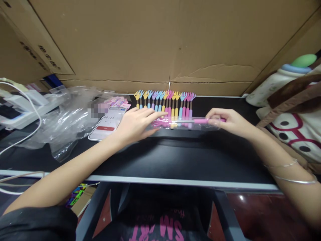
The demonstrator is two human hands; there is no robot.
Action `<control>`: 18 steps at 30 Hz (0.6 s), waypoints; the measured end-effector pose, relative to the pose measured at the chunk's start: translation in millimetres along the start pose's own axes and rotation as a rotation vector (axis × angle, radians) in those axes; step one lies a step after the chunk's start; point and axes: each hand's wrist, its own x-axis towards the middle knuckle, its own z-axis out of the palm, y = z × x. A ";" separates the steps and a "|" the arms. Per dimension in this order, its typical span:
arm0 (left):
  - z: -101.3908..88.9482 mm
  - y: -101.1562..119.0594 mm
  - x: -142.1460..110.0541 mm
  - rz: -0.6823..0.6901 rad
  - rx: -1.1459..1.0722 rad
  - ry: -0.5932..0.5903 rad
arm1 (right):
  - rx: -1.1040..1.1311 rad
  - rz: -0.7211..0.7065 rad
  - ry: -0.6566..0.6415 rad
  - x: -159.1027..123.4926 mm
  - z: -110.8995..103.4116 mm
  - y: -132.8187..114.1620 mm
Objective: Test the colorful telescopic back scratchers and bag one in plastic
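A pink back scratcher with a thin metal rod lies sideways between my two hands, inside a clear plastic sleeve. My right hand pinches the handle end. At the other end, the fingers and thumb of my left hand close around the sleeve near the scratcher's pink claw. Just behind, a row of small hand-shaped back scratchers in yellow, blue, purple and pink stands out against the black table. The held one hides part of their handles.
Loose clear plastic bags spread over the left side, beside a phone showing a timer and pink cards. A white power strip with cables lies far left. Cardboard walls the back. A bottle and cloth bag are at right.
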 end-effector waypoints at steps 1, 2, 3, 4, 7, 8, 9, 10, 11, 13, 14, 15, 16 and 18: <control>1.0 1.5 -0.5 0.000 -0.014 0.006 | 0.010 0.003 -0.010 0.1 2.1 -0.8; 2.3 3.2 -1.1 0.000 -0.032 0.009 | 0.025 0.008 -0.028 0.1 4.6 -1.7; 3.6 4.8 -1.6 0.000 -0.054 0.008 | 0.047 0.016 -0.054 0.3 7.4 -2.4; 5.0 6.2 -2.2 -0.001 -0.079 0.002 | 0.072 0.024 -0.081 0.4 10.1 -3.0; 8.5 8.8 -3.4 -0.022 -0.138 -0.015 | 0.132 0.046 -0.135 0.8 15.7 -3.9; 9.3 9.1 -3.6 -0.031 -0.149 -0.016 | 0.145 0.050 -0.139 0.9 16.6 -3.9; 9.9 9.4 -3.6 -0.037 -0.157 -0.013 | 0.157 0.053 -0.139 1.0 17.2 -3.9; 10.2 9.5 -3.6 -0.041 -0.162 -0.006 | 0.170 0.056 -0.141 1.1 17.6 -3.9; 10.2 9.6 -3.4 -0.044 -0.162 0.000 | 0.188 0.060 -0.147 1.1 18.0 -4.0; 9.9 9.9 -3.1 -0.046 -0.148 0.005 | 0.238 0.079 -0.166 0.4 19.4 -4.6; 9.6 9.9 -3.0 -0.046 -0.135 0.001 | 0.265 0.094 -0.184 -0.2 20.6 -5.2; 9.4 10.0 -2.9 -0.045 -0.123 -0.007 | 0.293 0.110 -0.206 -1.0 22.0 -6.1; 9.2 10.0 -2.9 -0.042 -0.112 -0.019 | 0.318 0.124 -0.230 -1.9 23.6 -7.1; 9.0 9.8 -3.0 -0.035 -0.101 -0.049 | 0.357 0.141 -0.281 -3.5 26.2 -9.6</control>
